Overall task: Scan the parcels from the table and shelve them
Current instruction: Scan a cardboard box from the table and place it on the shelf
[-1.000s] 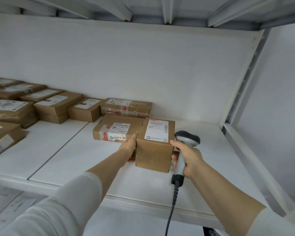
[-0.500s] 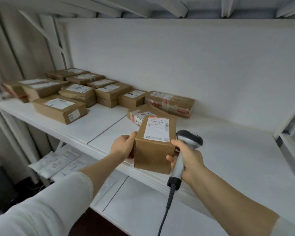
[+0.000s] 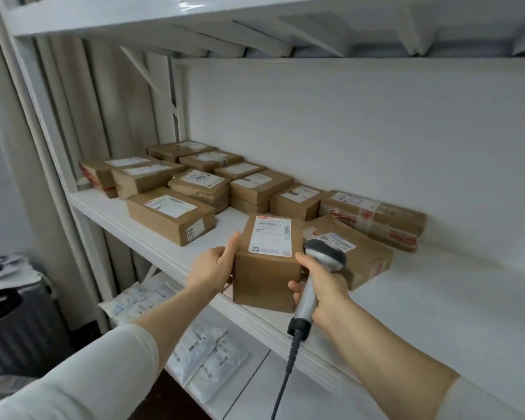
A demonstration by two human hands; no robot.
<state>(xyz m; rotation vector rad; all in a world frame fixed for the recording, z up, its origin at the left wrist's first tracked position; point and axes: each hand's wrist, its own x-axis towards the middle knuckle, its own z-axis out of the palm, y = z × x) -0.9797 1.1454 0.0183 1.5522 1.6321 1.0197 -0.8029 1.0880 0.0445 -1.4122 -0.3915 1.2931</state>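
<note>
My right hand [image 3: 325, 286] was wrapped round the scanner [image 3: 322, 262], knuckles bracing the parcel [image 3: 267, 268]. My left hand [image 3: 212, 268] gripped its other side (label up, to stay readable). It sat at the shelf's [image 3: 164, 256] front edge, before the stored parcels [image 3: 170, 218].

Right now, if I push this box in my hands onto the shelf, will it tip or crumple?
Probably stiff: the box shows crisp, square edges. Its squat, flat-sided shape should slide on the smooth shelf rather than tip.
</note>
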